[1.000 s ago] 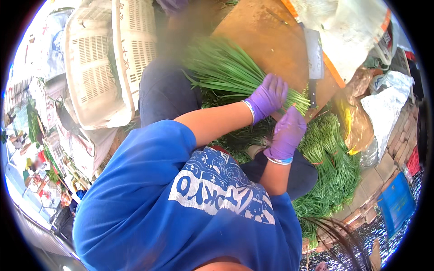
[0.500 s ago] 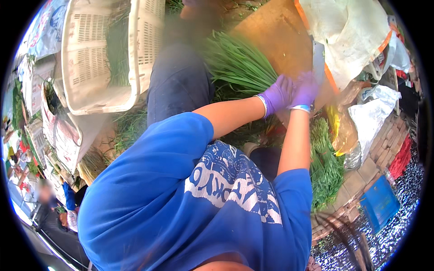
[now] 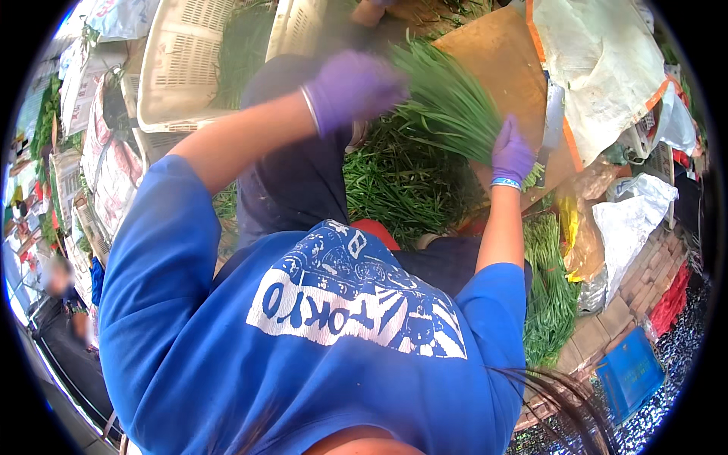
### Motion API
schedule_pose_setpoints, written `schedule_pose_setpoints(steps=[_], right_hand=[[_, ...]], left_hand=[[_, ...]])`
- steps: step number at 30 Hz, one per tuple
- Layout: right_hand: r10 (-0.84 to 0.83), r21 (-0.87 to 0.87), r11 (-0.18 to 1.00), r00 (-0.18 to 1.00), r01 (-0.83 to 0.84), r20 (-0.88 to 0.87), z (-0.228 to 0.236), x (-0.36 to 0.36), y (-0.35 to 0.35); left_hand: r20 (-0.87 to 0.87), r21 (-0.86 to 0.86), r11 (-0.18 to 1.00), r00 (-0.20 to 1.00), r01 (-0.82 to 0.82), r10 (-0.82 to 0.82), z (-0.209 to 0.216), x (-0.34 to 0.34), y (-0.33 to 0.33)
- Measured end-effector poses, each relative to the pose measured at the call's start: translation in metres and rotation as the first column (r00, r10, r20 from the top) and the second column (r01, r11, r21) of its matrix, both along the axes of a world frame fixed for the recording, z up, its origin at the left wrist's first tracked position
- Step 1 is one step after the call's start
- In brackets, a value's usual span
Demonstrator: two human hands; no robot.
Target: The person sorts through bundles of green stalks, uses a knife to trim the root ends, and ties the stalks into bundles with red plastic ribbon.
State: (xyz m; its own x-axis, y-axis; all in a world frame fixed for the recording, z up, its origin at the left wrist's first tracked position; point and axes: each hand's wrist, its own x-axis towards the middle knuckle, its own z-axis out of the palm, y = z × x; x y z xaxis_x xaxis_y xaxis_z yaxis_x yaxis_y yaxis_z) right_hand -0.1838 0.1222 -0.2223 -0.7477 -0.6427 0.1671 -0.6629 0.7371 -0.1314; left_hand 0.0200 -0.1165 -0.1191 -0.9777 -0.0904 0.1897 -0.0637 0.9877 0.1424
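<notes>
My right hand (image 3: 513,155), in a purple glove, is closed around the lower end of a bunch of garlic chives (image 3: 455,106). Its long flat green leaves fan out up and to the left, and cut stalk ends poke out beyond my wrist. My left hand (image 3: 355,91), gloved alike, is raised over my knee by the leaf tips. Motion smears its fingers, so I cannot see whether they hold anything. Beneath the bunch, a loose heap of green leaves (image 3: 402,186) covers the ground between my legs. A tan board (image 3: 497,57) lies behind the bunch.
A white plastic crate (image 3: 145,83) with greens inside stands at the upper left. Another person's hand (image 3: 369,12) shows at the top. To the right are a white sack (image 3: 595,68), more chives (image 3: 550,296), plastic bags (image 3: 629,220) and a blue plastic piece (image 3: 631,371).
My left hand has left my right hand and swung up and left, away from the stalks. The right hand keeps its hold on the bunch, now lifted and spread more.
</notes>
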Motion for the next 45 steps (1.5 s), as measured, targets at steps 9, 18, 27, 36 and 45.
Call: schedule_pose_setpoints(steps=[9, 18, 27, 36, 45], right_hand=[[0.045, -0.068, 0.996, 0.993, -0.053, -0.106, 0.005, 0.008, -0.005], [0.020, -0.091, 0.995, 0.994, -0.030, -0.104, 0.003, 0.008, -0.005], [0.025, -0.104, 0.994, 0.997, -0.033, -0.076, 0.002, 0.008, -0.006], [0.050, -0.098, 0.994, 0.996, -0.057, -0.071, 0.008, 0.012, -0.009], [0.053, -0.114, 0.992, 0.996, -0.060, -0.065, 0.006, 0.013, -0.007]], left_hand=[[0.456, 0.085, 0.995, 0.890, -0.057, 0.012, -0.045, -0.040, -0.014], [0.325, 0.421, 0.894, 0.946, -0.156, 0.012, -0.043, -0.034, -0.012], [0.292, 0.420, 0.906, 0.938, 0.047, -0.184, -0.078, -0.042, -0.009], [-0.122, 0.579, 0.809, 0.970, -0.101, 0.209, -0.062, -0.052, -0.041], [0.340, 0.436, 0.893, 0.939, -0.110, -0.050, -0.079, -0.085, -0.005]])
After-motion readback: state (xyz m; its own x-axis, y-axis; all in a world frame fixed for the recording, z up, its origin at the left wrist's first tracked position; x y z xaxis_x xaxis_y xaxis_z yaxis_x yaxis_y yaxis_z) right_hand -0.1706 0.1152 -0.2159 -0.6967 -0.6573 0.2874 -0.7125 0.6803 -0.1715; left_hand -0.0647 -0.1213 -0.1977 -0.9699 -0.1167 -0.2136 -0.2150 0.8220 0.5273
